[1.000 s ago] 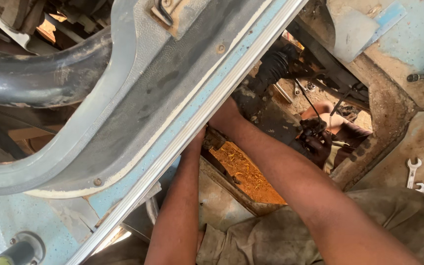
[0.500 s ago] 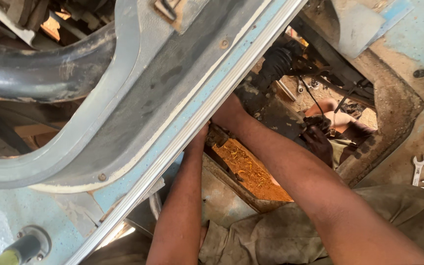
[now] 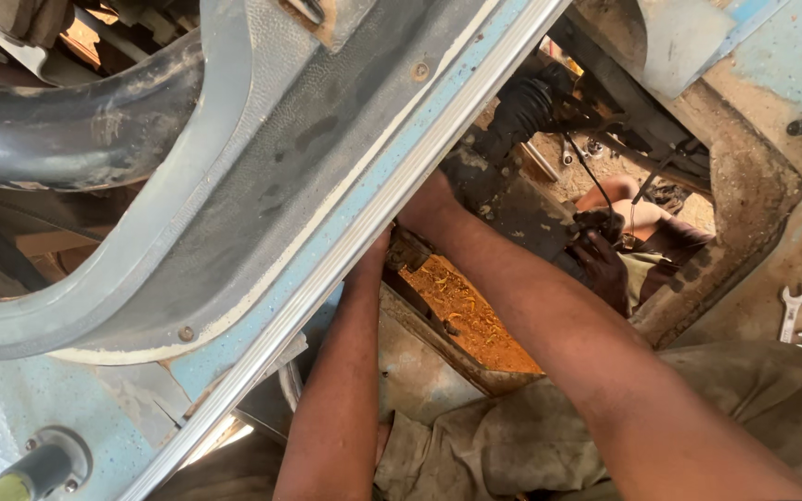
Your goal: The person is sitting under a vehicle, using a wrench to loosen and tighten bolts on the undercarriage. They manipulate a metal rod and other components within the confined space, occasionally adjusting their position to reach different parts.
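Both my forearms reach forward under a blue-and-grey body panel (image 3: 262, 186) edged with a bright metal trim strip (image 3: 364, 232). Only the wrist of my left hand (image 3: 373, 263) shows; its fingers are hidden behind the strip. The back of my right hand (image 3: 431, 206) is visible against a dark greasy metal part (image 3: 512, 209), with its fingers out of sight too. Down in the opening, another person's grease-blackened hand (image 3: 603, 264) rests on the same machinery, close to my right forearm.
A thick black pipe (image 3: 67, 130) curves across the upper left. A black rubber boot (image 3: 522, 107) and thin cables sit above the opening. Rusty orange metal (image 3: 464, 311) lies below my arms. Two wrenches (image 3: 795, 314) lie on the dusty floor at the right.
The view has shifted slightly down and left. Both my arms stay reaching under the panel in nearly the same place.
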